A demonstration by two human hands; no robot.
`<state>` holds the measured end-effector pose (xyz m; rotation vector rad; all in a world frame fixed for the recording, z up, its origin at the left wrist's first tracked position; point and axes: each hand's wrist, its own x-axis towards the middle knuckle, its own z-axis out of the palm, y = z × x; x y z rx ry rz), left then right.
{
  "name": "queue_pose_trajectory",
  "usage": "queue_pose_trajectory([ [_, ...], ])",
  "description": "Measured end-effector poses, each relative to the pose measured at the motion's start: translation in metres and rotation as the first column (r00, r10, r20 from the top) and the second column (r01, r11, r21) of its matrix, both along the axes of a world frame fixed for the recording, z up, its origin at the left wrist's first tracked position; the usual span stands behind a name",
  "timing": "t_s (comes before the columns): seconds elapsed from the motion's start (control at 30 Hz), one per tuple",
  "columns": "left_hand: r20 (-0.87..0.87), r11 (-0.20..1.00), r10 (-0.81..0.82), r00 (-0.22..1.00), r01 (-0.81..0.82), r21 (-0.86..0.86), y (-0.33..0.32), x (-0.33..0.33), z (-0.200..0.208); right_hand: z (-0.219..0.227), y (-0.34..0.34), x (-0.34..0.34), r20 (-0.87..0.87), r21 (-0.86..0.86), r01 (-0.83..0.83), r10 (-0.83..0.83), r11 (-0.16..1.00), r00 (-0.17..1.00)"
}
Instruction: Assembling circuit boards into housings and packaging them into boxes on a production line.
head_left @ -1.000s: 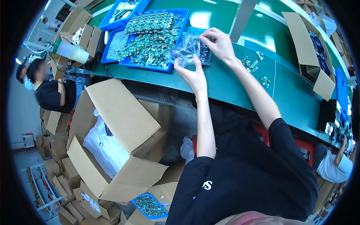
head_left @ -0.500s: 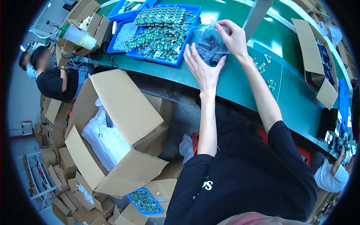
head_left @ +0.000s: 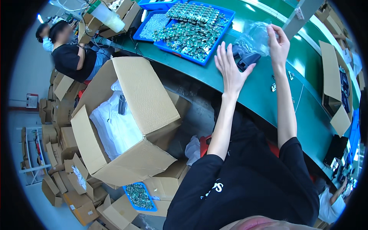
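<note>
On the green table lie dark plastic pieces point(head_left: 249, 60), smooth and dark blue-black, whose exact kind I cannot make out. My left hand point(head_left: 232, 71) is beside them with its fingers spread, the thumb near their lower edge. A crumpled clear plastic bag point(head_left: 256, 36) sits just beyond the pieces, partly over them. My right hand point(head_left: 279, 45) pinches the bag's right side between thumb and fingers. Small green circuit boards point(head_left: 273, 87) are scattered by my right forearm.
Blue trays point(head_left: 205, 61) heaped with circuit boards stand left of my hands. An open carton point(head_left: 153, 103) with white lining is at the lower left. Another carton point(head_left: 332, 73) stands on the table's right. A metal post point(head_left: 303, 17) rises behind my right hand. A co-worker point(head_left: 71, 57) sits far left.
The bag has been drawn up and to the right, off the dark pieces, which now show more. My left fingers remain spread beside them. The whole view has shifted.
</note>
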<state>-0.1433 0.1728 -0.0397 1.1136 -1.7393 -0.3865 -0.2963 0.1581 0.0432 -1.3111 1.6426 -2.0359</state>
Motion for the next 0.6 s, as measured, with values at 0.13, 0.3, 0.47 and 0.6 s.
queue_pose_trajectory([
  [0.13, -0.611, 0.959, -0.253, 0.751, 0.28, -0.052, 0.01, 0.016, 0.041, 0.029, 0.012, 0.047, 0.437, -0.171, -0.296, 0.342, 0.94, 0.832],
  [0.3, -0.946, 0.936, -0.143, 0.292, 0.349, -0.033, 0.035, 0.073, 0.08, 0.024, 0.047, 0.154, 0.189, 0.113, -0.716, 0.692, 0.689, 0.697],
  [0.47, -0.53, 0.847, 0.132, 0.837, -0.373, -0.378, 0.071, 0.189, 0.106, 0.048, 0.064, 0.218, -0.305, 0.091, -0.938, 0.906, 0.334, 0.293],
  [0.6, -0.206, 0.755, 0.438, 0.875, -0.483, -0.444, 0.154, 0.305, 0.122, 0.045, 0.054, 0.231, -0.454, 0.235, -0.927, 0.876, 0.293, 0.162],
])
